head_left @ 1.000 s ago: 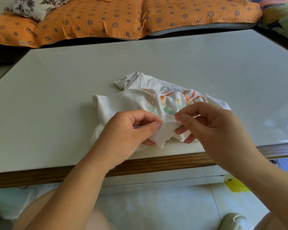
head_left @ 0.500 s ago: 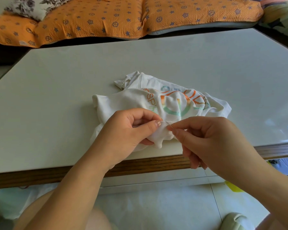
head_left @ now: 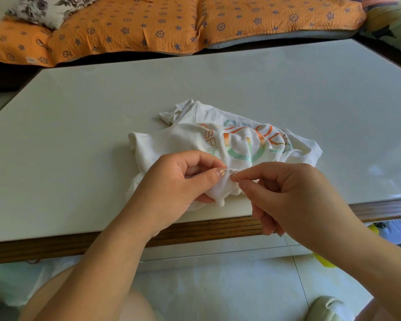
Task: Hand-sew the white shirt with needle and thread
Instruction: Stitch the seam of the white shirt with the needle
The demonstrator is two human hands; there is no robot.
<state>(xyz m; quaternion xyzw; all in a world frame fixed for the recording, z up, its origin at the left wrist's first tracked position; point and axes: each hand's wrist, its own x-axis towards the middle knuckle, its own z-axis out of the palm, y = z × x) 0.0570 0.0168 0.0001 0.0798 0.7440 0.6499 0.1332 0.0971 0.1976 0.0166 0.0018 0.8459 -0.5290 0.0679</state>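
Right hand (head_left: 285, 193) pinches the needle (head_left: 234, 177) at the fold; left hand (head_left: 183, 179) clamps the shirt (head_left: 171, 144), bunched at the table (head_left: 79, 135) near edge. Risk: point pricks the left thumb, close beside it. Thread not discernible; could snag.

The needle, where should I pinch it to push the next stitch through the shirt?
Probably at its back end, from the right. The needle points left into the bunched fold of the shirt that the left hand pinches, so only the right-hand end is free. The right hand already holds it there between thumb and forefinger.
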